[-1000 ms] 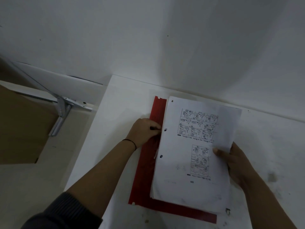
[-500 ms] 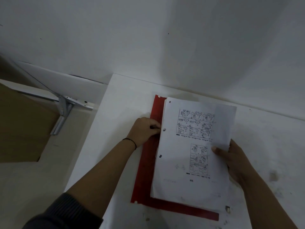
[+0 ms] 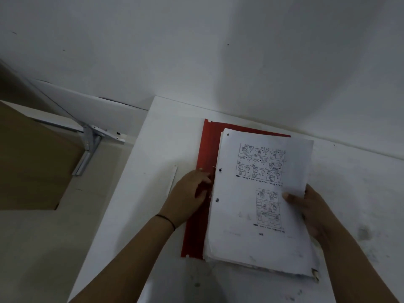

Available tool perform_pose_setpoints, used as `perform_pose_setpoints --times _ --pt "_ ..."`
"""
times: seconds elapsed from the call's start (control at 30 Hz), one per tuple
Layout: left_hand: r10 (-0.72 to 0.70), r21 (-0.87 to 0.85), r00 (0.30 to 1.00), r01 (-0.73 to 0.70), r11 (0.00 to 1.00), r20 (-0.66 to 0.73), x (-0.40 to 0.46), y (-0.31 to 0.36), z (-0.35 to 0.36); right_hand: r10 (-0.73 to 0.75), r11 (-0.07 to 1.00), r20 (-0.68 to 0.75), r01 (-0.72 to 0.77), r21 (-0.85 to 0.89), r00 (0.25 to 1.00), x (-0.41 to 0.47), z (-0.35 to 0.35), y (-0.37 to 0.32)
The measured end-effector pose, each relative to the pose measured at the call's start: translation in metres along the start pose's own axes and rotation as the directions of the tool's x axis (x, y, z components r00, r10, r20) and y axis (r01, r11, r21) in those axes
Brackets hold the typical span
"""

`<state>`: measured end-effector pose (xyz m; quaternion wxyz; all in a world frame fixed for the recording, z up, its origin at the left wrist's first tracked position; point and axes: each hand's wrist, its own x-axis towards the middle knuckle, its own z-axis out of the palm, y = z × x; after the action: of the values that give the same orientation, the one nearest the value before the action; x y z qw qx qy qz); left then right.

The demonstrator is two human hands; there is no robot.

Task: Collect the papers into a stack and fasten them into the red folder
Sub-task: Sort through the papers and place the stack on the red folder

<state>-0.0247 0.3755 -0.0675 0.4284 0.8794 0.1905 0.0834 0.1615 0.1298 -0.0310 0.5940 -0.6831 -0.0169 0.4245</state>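
Note:
A red folder (image 3: 204,149) lies open on the white table (image 3: 166,132), its left strip and far edge showing. A thick stack of punched white papers (image 3: 251,206) with comic drawings on top lies over it. My right hand (image 3: 310,206) grips the stack's right edge, thumb on top, lifting that side a little. My left hand (image 3: 190,195) rests on the folder's left strip, fingertips at the stack's punched edge near the holes. A thin white fastener strip (image 3: 173,179) lies on the table just left of my left hand.
A white wall (image 3: 240,62) runs right behind the table. The table's left edge drops to a beige floor, where a metal bracket (image 3: 89,149) and a brown panel (image 3: 28,162) stand. Dark smudges mark the table at the right.
The stack has slid down toward me, uncovering the folder's far edge and covering its near one. My left hand moved slightly, and the white fastener strip now shows beside it.

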Motion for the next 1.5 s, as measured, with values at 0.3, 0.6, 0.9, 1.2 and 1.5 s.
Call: perform_pose_setpoints --times 0.3,0.6,0.9,1.2,1.5 --pt "-0.062 0.04 0.996 0.064 0.997 -0.065 -0.007 0.003 0.016 0.03 0.998 -0.018 -0.03 -0.048 0.999 0.007 -0.009 0.003" --pt "-0.095 -0.008 0.994 0.094 0.996 -0.061 -0.006 0.001 0.017 -0.051 0.994 0.007 0.051 -0.095 0.999 0.02 -0.009 -0.004" --pt "-0.109 -0.049 0.987 0.103 0.993 -0.118 -0.006 0.001 0.02 -0.017 0.996 0.017 0.018 -0.089 1.0 0.034 -0.014 -0.01" --pt "-0.14 -0.026 0.988 0.138 0.99 -0.064 -0.005 -0.003 0.022 -0.059 0.996 0.042 0.062 -0.061 0.997 0.037 -0.006 -0.014" --pt "-0.128 0.003 0.992 0.128 0.992 0.001 -0.005 -0.001 0.019 -0.091 0.987 0.015 0.092 -0.133 0.996 0.033 -0.004 -0.02"
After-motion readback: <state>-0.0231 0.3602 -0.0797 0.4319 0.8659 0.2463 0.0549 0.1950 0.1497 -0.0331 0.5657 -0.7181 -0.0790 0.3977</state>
